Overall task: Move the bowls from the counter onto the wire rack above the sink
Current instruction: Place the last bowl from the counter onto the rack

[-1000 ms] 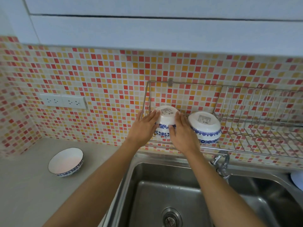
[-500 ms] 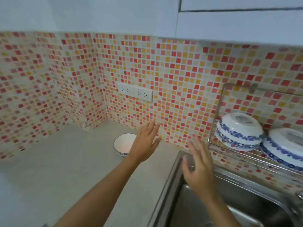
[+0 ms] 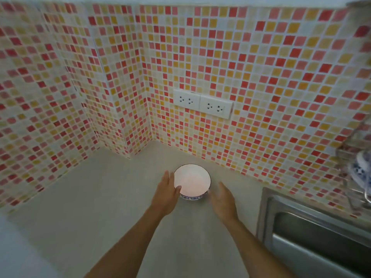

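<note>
Tiled corner wall [image 3: 60,81], far left: small red, orange and cream squares, meeting the grey surface [image 3: 84,207] below. Double wall socket [image 3: 202,104], white, set in the tiles above the middle of the surface.

Left hand [image 3: 166,194]: reaches forward at the left side of the bowl, fingers [image 3: 167,178] straight and held close together along the rim, thumb lying over the near left edge of the rim; whether the fingers actually touch the wall of the bowl cannot be told.

Bowl [image 3: 192,182]: white inside, dark rim, blue pattern on the outer wall; stands upright on the surface near the back wall, between the two hands.

Right hand [image 3: 223,201]: blurred, just beside the bowl's right side and apart from it, fingers straight and together, holding nothing.

Sink [image 3: 313,227]: steel basin set into the surface at lower right.

Wire rack [image 3: 349,145], far right edge: blurred, fixed on the tiled wall above the sink, with one blue-and-white dish [image 3: 361,171] resting in it.
</note>
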The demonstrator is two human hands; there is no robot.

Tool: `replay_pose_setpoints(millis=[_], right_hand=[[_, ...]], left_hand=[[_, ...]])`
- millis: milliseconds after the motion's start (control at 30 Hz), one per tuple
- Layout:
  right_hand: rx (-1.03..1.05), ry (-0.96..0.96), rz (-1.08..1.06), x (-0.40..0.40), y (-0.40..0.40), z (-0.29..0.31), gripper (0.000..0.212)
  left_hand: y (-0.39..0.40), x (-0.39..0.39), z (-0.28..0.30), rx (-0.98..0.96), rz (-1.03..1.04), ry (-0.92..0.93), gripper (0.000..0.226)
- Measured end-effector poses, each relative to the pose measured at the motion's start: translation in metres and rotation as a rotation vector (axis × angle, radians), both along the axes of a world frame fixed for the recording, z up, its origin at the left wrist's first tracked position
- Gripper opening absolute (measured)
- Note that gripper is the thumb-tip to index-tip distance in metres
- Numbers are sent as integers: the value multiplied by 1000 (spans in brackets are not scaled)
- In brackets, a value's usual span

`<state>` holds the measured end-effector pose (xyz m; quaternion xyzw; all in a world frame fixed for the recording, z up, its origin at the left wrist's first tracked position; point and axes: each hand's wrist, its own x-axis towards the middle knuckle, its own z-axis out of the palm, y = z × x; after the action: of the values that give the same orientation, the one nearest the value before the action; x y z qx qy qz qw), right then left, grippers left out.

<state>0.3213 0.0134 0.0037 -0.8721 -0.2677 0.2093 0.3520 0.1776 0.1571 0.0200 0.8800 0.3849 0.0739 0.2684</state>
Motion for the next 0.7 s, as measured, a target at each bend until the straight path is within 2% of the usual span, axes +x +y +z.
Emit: replay_pose_setpoints(millis=[100,167,267,467,700], right_hand=[[12,212,-59,-6,23,-10,64],[46,371,-114,-9,35,-14,53],[146,593,-227,-14,47,-16,42],[248,653,-358,-21,44,-24,43],[310,684,-456,-36,-21,-21,49]], left_hand=[[16,7,-12,-208,47,-56,61],[22,18,-14,-358,120,-108,58],[26,34,-17,-464,224,-139,55],[21,38,-26,-525,275,-173,51],[-25,30,-14,-588,82,-196,51]])
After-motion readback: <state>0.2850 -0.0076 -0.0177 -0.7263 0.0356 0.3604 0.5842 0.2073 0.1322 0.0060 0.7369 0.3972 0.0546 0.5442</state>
